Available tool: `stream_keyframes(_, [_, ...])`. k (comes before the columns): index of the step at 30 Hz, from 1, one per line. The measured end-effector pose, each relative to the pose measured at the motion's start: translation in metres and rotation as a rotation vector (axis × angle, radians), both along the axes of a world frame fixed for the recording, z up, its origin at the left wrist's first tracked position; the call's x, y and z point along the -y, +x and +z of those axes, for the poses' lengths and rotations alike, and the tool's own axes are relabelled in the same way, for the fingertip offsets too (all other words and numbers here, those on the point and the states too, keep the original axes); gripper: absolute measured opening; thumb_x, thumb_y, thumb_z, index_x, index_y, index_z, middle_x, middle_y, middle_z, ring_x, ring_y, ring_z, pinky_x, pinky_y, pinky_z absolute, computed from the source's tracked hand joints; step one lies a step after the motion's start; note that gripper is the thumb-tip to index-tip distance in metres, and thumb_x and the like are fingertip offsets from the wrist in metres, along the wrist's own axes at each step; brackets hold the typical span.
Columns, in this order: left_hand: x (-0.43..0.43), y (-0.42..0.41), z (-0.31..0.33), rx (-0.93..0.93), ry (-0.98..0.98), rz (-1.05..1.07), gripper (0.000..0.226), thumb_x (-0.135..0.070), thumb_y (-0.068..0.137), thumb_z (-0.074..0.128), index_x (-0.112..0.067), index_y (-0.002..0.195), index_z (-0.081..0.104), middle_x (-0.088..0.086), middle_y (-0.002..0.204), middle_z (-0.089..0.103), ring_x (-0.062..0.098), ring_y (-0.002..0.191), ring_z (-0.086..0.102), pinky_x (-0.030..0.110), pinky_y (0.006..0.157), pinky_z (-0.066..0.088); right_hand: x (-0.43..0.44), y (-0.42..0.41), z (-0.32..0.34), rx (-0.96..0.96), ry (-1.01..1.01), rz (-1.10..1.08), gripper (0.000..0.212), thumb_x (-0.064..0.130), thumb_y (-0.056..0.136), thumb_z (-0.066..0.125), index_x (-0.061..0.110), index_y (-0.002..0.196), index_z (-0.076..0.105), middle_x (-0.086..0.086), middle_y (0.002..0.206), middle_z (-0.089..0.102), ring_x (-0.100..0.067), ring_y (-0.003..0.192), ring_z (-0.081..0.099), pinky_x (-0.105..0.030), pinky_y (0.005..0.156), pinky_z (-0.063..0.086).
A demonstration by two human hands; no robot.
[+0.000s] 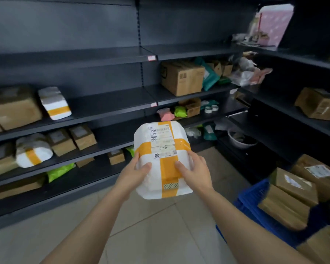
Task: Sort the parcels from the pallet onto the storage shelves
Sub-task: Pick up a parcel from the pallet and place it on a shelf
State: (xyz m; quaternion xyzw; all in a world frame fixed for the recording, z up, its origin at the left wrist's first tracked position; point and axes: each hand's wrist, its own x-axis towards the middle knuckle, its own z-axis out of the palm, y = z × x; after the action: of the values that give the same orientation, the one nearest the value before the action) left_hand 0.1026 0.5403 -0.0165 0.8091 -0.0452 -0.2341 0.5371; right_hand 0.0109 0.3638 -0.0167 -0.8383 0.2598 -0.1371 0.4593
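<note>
White and orange-taped, the parcel [161,141] is gripped at its near end by the left hand [136,171] and right hand [195,169], thumbs on top, fingers round its sides, above the floor [151,225]. It looks like stiff foam, likely light yet crushable and slick where taped, so flat holds on opposite sides suit it. Beyond stand the shelves [107,105], part filled.

- The white parcel [161,161] looks like smooth foam or plastic; its orange tape [167,172] is glossy and its label [161,138] is paper.
- Behind the white parcel, the shelves [111,103] look like dark, matt metal.
- Right of it, the cardboard boxes [282,208] are brown and matt, on a blue pallet [250,197] of plastic.
- Below it, the floor [151,225] is pale tile with a weak shine.
</note>
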Motion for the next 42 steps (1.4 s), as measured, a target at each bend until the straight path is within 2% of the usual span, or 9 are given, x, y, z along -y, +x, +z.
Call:
stream_keyframes(10, [-0.069,0.126,-0.033,-0.078,0.072,0.189,0.071,-0.053,0.089,0.057,-0.045,0.150,0.020,-0.006,0.142,0.050,0.025,0.120,0.055,0.051,0.098,0.048,-0.051,0.158,-0.025,-0.091,-0.013,0.189,0.065,0.048,0.089,0.062,0.025,0.145,0.039,0.001,0.142,0.039,-0.019,0.125,0.047,-0.033,0.097,0.040])
stream_keyframes(17, [-0.079,0.199,-0.066,-0.175,-0.001,0.342,0.074,-0.045,0.092,0.059,-0.038,0.153,0.017,-0.003,0.142,0.049,0.025,0.117,0.056,0.049,0.096,0.050,-0.057,0.259,-0.058,-0.167,-0.013,0.316,0.064,0.049,0.090,0.061,0.024,0.145,0.040,-0.001,0.142,0.039,-0.023,0.128,0.046,-0.038,0.101,0.040])
stream_keyframes(21, [-0.082,0.243,-0.086,-0.208,-0.018,0.395,0.069,-0.040,0.093,0.059,-0.031,0.151,0.023,-0.002,0.142,0.048,0.026,0.116,0.056,0.043,0.086,0.053,-0.059,0.313,-0.080,-0.201,-0.010,0.354,0.064,0.051,0.088,0.062,0.030,0.144,0.040,0.000,0.141,0.041,-0.025,0.128,0.046,-0.046,0.105,0.042])
stream_keyframes(23, [-0.083,0.268,-0.099,-0.222,0.009,0.422,0.065,-0.039,0.093,0.060,-0.026,0.147,0.027,0.002,0.141,0.048,0.028,0.116,0.056,0.047,0.089,0.053,-0.061,0.339,-0.091,-0.228,-0.007,0.361,0.065,0.053,0.087,0.062,0.033,0.144,0.037,0.000,0.142,0.040,-0.025,0.128,0.046,-0.048,0.104,0.042])
stream_keyframes(27, [-0.088,0.324,-0.130,-0.244,0.039,0.434,0.061,-0.038,0.093,0.059,-0.022,0.144,0.029,0.003,0.137,0.050,0.027,0.113,0.056,0.046,0.091,0.051,-0.065,0.399,-0.120,-0.266,-0.010,0.379,0.064,0.055,0.086,0.062,0.037,0.143,0.038,-0.001,0.142,0.042,-0.026,0.128,0.046,-0.050,0.104,0.043])
stream_keyframes(32, [-0.098,0.397,-0.179,-0.274,0.029,0.401,0.063,-0.038,0.090,0.064,-0.025,0.144,0.035,-0.001,0.135,0.054,0.027,0.116,0.057,0.050,0.097,0.049,-0.072,0.476,-0.164,-0.320,-0.044,0.394,0.061,0.052,0.090,0.060,0.034,0.144,0.039,-0.002,0.140,0.045,-0.025,0.125,0.049,-0.042,0.102,0.044])
stream_keyframes(36, [-0.100,0.452,-0.219,-0.280,-0.018,0.323,0.062,-0.031,0.088,0.069,-0.029,0.141,0.038,-0.006,0.133,0.053,0.022,0.117,0.054,0.043,0.097,0.047,-0.073,0.535,-0.211,-0.295,-0.019,0.429,0.060,0.050,0.088,0.063,0.034,0.142,0.041,-0.001,0.138,0.048,-0.023,0.127,0.048,-0.045,0.106,0.042])
stream_keyframes(40, [-0.097,0.504,-0.261,-0.188,0.077,0.237,0.103,-0.052,0.057,0.082,-0.037,0.144,0.028,0.000,0.149,0.032,0.027,0.134,0.038,0.052,0.107,0.038,-0.070,0.589,-0.257,-0.224,-0.040,0.484,0.064,0.059,0.082,0.062,0.038,0.139,0.043,0.001,0.136,0.050,-0.020,0.123,0.049,-0.047,0.103,0.045])
stream_keyframes(42, [-0.094,0.528,-0.283,-0.096,0.147,0.204,0.110,-0.046,0.059,0.087,-0.035,0.147,0.020,0.000,0.155,0.018,0.026,0.142,0.022,0.050,0.111,0.028,-0.068,0.617,-0.282,-0.152,-0.006,0.504,0.072,0.069,0.073,0.059,0.043,0.138,0.042,0.006,0.134,0.053,-0.019,0.124,0.050,-0.051,0.100,0.047])
